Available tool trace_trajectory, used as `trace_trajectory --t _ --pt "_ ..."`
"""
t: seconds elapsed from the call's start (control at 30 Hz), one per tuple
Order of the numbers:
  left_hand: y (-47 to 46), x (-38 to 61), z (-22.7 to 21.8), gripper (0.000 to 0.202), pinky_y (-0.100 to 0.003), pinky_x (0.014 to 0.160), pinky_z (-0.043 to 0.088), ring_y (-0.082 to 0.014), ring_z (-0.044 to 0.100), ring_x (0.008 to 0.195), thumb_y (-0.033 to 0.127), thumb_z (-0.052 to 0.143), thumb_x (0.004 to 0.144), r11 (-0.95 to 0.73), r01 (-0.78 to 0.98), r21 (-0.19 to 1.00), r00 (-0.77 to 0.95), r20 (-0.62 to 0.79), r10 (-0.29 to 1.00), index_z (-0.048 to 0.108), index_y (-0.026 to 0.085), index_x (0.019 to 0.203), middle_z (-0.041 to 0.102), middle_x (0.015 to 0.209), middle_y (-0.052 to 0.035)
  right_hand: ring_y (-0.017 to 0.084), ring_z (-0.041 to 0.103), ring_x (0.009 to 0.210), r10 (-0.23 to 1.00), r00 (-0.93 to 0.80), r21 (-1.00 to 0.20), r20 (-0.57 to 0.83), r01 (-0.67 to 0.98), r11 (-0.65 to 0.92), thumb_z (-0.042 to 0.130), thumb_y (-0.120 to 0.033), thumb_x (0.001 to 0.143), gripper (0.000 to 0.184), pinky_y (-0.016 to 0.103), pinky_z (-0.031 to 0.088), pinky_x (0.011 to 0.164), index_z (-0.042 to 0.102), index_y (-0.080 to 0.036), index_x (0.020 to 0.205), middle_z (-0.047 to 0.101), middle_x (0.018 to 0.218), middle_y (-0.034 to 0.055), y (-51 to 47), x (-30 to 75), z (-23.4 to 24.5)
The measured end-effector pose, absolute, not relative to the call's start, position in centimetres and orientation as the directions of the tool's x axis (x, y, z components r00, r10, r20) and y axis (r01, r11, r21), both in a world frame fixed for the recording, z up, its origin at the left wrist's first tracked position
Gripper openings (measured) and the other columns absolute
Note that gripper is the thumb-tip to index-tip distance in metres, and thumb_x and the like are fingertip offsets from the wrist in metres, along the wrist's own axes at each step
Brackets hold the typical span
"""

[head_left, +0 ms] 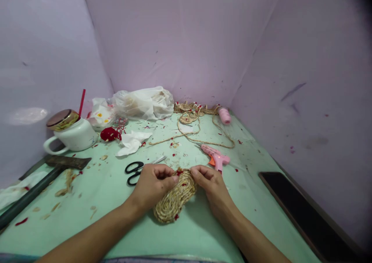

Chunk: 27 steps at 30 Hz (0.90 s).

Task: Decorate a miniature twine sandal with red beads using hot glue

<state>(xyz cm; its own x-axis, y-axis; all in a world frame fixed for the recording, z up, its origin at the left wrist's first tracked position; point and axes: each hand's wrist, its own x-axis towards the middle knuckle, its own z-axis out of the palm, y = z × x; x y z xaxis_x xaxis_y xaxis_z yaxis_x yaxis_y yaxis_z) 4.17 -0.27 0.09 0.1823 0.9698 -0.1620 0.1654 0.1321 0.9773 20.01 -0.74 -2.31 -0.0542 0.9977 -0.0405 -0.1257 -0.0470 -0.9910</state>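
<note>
Pale green covered the table (203, 236), strewn with red and straw-coloured scraps. Just beyond the left hand (159, 177), and partly hidden by it, lay the scissors (140, 165); the glue gun (214, 154), pink, lay just past the right hand (207, 179). Farther back, a cord (207, 142) looped out before some straw coils (188, 118), with a spool (224, 116) at their right end. A bag (145, 102), tissue (132, 142), yarn (109, 134), mug (78, 135) and hammer (46, 181) took up the left side, and a black slab (303, 216) lay along the right.

The straw piece (173, 203) slanted between the hands near the front; whether it touched the table could not be told. The left hand pinched its upper left edge, thumb in front; the right pinched its upper right end, fingers bent. Both forearms angled inward from the near edge.
</note>
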Motion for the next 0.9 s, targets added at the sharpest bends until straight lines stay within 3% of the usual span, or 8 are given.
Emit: trace_trajectory --t 0.2,0.33,0.47,0.57,0.67,0.73,0.8,0.9 --pt "-0.5 4.4 0.0 0.015 -0.020 0.044 0.036 -0.0092 0.046 0.048 0.026 0.063 0.059 0.068 0.232 0.970 0.246 -0.126 0.961 0.061 0.012 0.056 0.056 0.052 0.0007 0.008 0.035 0.046 0.998 -0.031 -0.993 -0.062 -0.099 -0.065 0.065 -0.044 0.065 0.032 0.022 0.027 0.046 0.053 -0.015 0.054 0.045 0.047 -0.0043 -0.6 19.5 -2.7" --pt "-0.5 4.3 -0.3 0.013 -0.020 0.045 0.037 -0.0092 0.046 0.048 0.025 0.063 0.060 0.067 0.221 0.973 0.220 -0.117 0.969 0.062 0.012 0.058 0.056 0.052 0.0007 0.009 0.039 0.046 0.994 -0.055 -0.977 -0.090 -0.188 -0.099 0.068 -0.043 0.062 0.032 0.022 0.030 0.048 0.055 -0.015 0.055 0.048 0.048 -0.0038 -0.7 19.5 -2.6" --pt "-0.9 4.2 0.0 0.015 -0.021 0.047 0.040 -0.0109 0.051 0.050 0.027 0.063 0.062 0.017 0.224 0.974 0.160 -0.054 0.986 0.063 0.012 0.062 0.060 0.055 -0.0005 0.012 0.047 0.055 0.993 -0.109 -0.968 -0.048 -0.240 -0.073 0.068 -0.041 0.064 0.027 0.024 0.036 0.055 0.062 -0.015 0.067 0.056 0.058 -0.0012 -0.9 19.4 -2.2" --pt "-1.2 4.0 0.6 0.019 -0.024 0.055 0.044 -0.0135 0.055 0.056 0.030 0.058 0.069 -0.176 0.271 0.946 0.239 0.111 0.965 0.065 0.013 0.062 0.062 0.058 -0.0022 0.010 0.045 0.051 0.996 -0.086 -0.961 -0.029 -0.273 -0.051 0.069 -0.041 0.064 0.027 0.023 0.034 0.051 0.061 -0.015 0.064 0.053 0.055 -0.0018 -1.0 19.7 -2.0" --pt "-1.2 3.7 1.0 0.012 -0.026 0.063 0.046 -0.0142 0.058 0.063 0.025 0.059 0.068 -0.364 0.307 0.879 0.187 0.319 0.929 0.066 0.014 0.068 0.065 0.071 -0.0042 0.010 0.045 0.047 0.977 -0.195 -0.946 -0.087 -0.290 -0.142 0.070 -0.041 0.063 0.027 0.022 0.034 0.046 0.061 -0.016 0.070 0.053 0.052 -0.0026 -1.2 19.8 -1.9" --pt "-1.3 3.6 1.0 0.014 -0.023 0.050 0.044 -0.0104 0.054 0.050 0.022 0.059 0.066 -0.299 0.311 0.902 0.213 0.241 0.947 0.065 0.015 0.076 0.064 0.067 -0.0022 0.010 0.046 0.046 0.969 -0.221 -0.946 -0.113 -0.274 -0.173 0.071 -0.040 0.062 0.029 0.022 0.035 0.045 0.060 -0.016 0.074 0.054 0.053 -0.0027 -1.4 19.7 -2.0" --pt "-1.4 3.6 0.8 0.018 -0.018 0.035 0.033 -0.0064 0.041 0.033 0.021 0.056 0.066 -0.113 0.308 0.945 0.291 0.019 0.957 0.063 0.015 0.083 0.053 0.046 0.0043 0.009 0.046 0.046 0.977 -0.178 -0.952 -0.116 -0.260 -0.160 0.070 -0.041 0.063 0.029 0.022 0.035 0.045 0.059 -0.016 0.073 0.054 0.053 -0.0030 -1.5 19.5 -2.2" --pt "-1.5 3.8 0.5 0.022 -0.016 0.034 0.026 -0.0063 0.038 0.028 0.019 0.055 0.065 0.111 0.275 0.955 0.328 -0.202 0.923 0.058 0.015 0.086 0.042 0.033 0.0097 0.009 0.047 0.047 0.983 -0.127 -0.955 -0.129 -0.251 -0.158 0.069 -0.043 0.064 0.030 0.021 0.036 0.046 0.058 -0.016 0.071 0.054 0.055 -0.0026 -1.7 19.1 -2.5"
